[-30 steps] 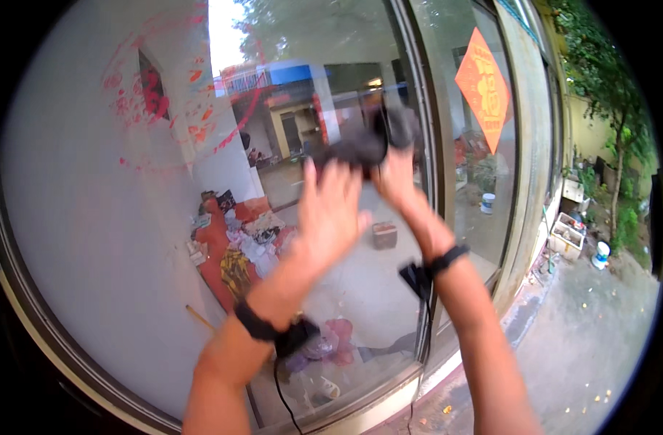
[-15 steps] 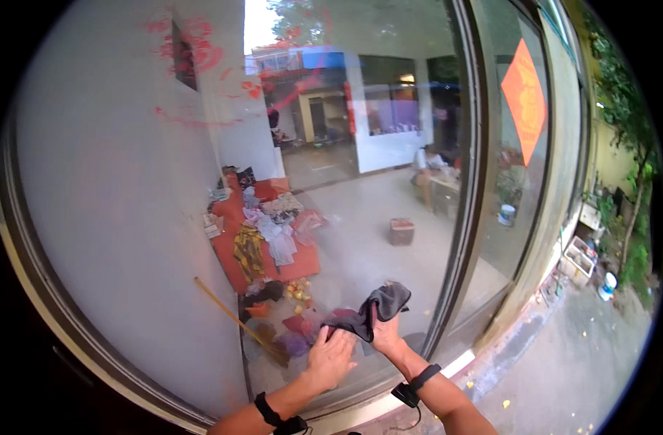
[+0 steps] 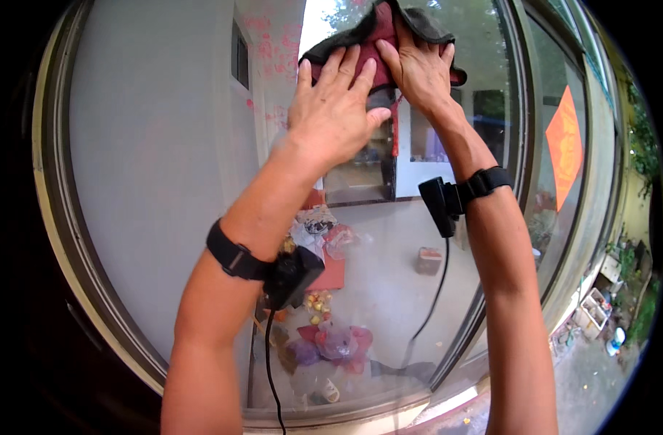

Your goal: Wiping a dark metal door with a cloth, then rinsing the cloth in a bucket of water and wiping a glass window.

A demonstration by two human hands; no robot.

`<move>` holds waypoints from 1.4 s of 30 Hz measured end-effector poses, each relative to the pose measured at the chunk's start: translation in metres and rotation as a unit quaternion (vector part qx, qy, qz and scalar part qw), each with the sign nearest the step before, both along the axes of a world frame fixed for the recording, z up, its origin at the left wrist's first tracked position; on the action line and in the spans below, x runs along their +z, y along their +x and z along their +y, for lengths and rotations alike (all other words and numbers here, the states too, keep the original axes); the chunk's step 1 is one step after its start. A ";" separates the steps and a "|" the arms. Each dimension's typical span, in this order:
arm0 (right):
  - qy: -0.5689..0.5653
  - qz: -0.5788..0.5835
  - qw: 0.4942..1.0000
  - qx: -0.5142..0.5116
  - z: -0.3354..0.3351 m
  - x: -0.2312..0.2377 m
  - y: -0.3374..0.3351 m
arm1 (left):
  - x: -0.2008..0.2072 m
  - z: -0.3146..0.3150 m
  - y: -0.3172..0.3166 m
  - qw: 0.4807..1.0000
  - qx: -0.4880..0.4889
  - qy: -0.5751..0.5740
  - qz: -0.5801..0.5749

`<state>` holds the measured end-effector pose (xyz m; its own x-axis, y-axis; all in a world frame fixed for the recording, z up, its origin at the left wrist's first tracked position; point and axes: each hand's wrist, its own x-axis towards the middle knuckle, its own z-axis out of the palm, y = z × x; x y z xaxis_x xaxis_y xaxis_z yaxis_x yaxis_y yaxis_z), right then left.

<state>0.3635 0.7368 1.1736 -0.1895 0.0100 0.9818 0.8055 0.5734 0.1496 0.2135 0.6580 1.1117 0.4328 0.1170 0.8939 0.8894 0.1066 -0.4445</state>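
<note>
At 12 o'clock, a maroon-and-dark-grey cloth (image 3: 379,32) is lying against the glass pane (image 3: 389,290) beneath two hands resting apart. The left hand (image 3: 335,116) is spreading its fingers over the cloth's 7 o'clock edge, its thumb jutting beyond; the right hand (image 3: 422,76) is lying flat at 1 o'clock. Neither is visibly clamping anything, so the cloth could be slipping or bunching if pressure were easing. That overhanging left hand could be smearing the pane with bare skin. Black cables (image 3: 269,355), dangling at 7 and 4 o'clock, could be snagging on the window frame (image 3: 520,145).
</note>
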 end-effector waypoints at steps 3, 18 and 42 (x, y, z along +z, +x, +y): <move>0.187 0.049 0.979 0.057 0.027 -0.042 -0.021 | -0.041 -0.012 -0.007 0.998 -0.014 -0.056 0.024; -0.033 -0.149 0.981 0.120 -0.014 -0.253 -0.022 | -0.241 -0.068 -0.044 0.949 -0.005 -0.312 -0.036; -0.053 -0.323 0.935 0.137 -0.039 -0.317 -0.052 | -0.308 -0.104 -0.051 0.916 0.074 -0.375 -0.117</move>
<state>0.3116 0.6974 0.8567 -0.7517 -0.0353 0.6585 0.3876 0.7843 0.4845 0.1624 0.5539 0.8033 0.1680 0.7789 0.6042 0.9704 -0.0228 -0.2404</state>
